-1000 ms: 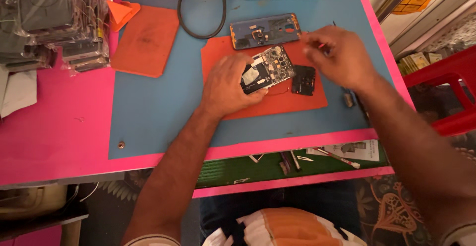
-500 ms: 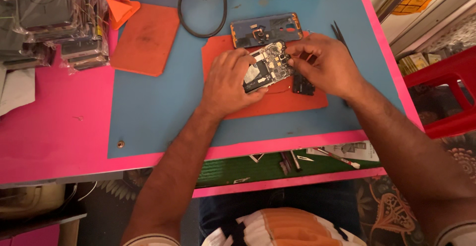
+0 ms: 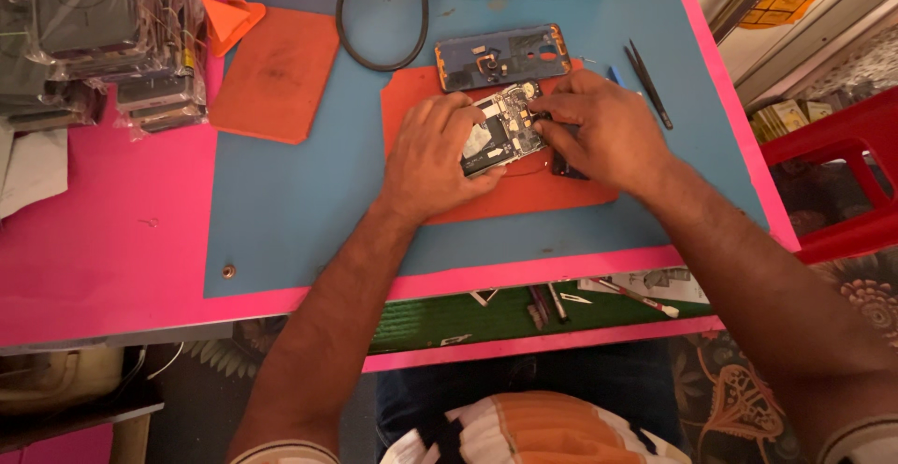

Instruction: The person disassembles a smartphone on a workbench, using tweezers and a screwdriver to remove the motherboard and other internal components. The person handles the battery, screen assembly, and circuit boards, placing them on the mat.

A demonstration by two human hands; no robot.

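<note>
The left hand (image 3: 432, 151) presses flat on an opened phone body with its bare circuit board (image 3: 500, 132), pinning it to the orange rubber mat (image 3: 524, 195) on the blue surface (image 3: 299, 202). The right hand (image 3: 599, 132) curls over the board's far end, fingertips pinched there; whether they hold anything cannot be told. A dark detached back cover (image 3: 500, 55) lies just beyond, black tweezers (image 3: 648, 80) aside within reach.

Person: bare forearms and hands (image 3: 524, 141); short sleeves with pale striped cuffs; shirt banded orange, white and dark; dark trousers.
</note>
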